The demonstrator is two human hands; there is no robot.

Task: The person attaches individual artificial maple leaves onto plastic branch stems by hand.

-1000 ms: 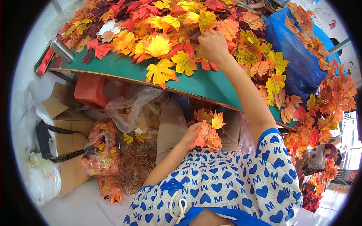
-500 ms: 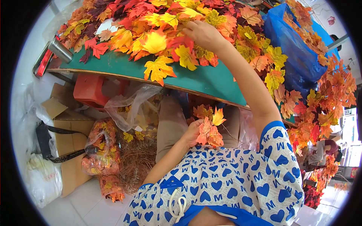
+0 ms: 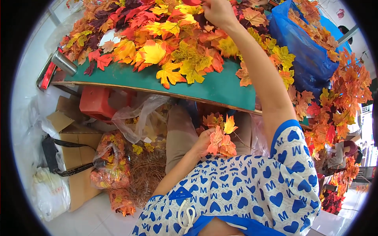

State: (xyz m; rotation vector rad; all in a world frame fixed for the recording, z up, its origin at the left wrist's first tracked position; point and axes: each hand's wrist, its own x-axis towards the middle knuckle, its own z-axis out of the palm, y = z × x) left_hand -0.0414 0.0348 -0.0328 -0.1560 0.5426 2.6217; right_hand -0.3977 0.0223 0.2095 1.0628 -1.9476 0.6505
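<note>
Wearing a white shirt patterned with blue hearts (image 3: 226, 195), the person faces a work desk; clock positions run from the centre of the view, 12 o'clock straight ahead. Nearest, just below centre toward 5 o'clock, the left hand (image 3: 204, 142) pinches a sprig (image 3: 220, 144) of orange maple-shaped leaves above the lap, its thin brown stem pointing toward 4 o'clock. Toward 8 o'clock lie a tangle of brown stems (image 3: 149, 179) and a clear bag of leaves (image 3: 112, 173), with an open cardboard box (image 3: 84, 151) just beyond. Near 9 o'clock, a red plastic stool (image 3: 93, 104) stands partly under the green desk (image 3: 220, 92).

Farther off, across 11 to 1 o'clock, spreads a heap of red, orange and yellow leaves (image 3: 157, 35). Between 12 and 1, the right hand (image 3: 219, 15) is over its far part, fingers curled; a red leaf (image 3: 191, 2) shows at the fingertips, though I cannot tell whether they grip it. A blue bag (image 3: 301, 51) sits at 2 o'clock.

The step in hand appears to be picking from the heap; the next move calls for a light pinch that separates one piece from its overlapping neighbours.
</note>
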